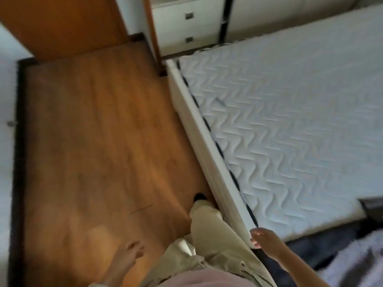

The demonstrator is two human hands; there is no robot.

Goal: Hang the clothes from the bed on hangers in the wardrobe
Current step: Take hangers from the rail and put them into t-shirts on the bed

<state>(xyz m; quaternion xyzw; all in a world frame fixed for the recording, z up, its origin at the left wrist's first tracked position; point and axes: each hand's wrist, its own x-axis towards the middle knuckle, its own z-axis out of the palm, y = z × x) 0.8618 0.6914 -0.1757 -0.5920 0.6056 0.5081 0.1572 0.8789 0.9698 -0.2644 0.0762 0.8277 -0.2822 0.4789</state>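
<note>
A bed with a bare white quilted mattress [279,121] fills the right side of the blurred head view. At the lower right lie dark and grey-white fabrics [356,257], partly cut off by the frame edge. My left hand [132,250] hangs over the wooden floor with loose fingers and holds nothing. My right hand [264,239] hovers by the bed's white side rail [207,146], fingers relaxed and empty. No hangers show. An orange-brown wooden panel [62,23], perhaps a wardrobe door, stands at the top left.
A white drawer unit [186,27] with square handles stands beyond the head of the bed. The wooden floor [93,141] runs between the bed and a white surface on the left. My leg in beige trousers [207,224] stands beside the rail.
</note>
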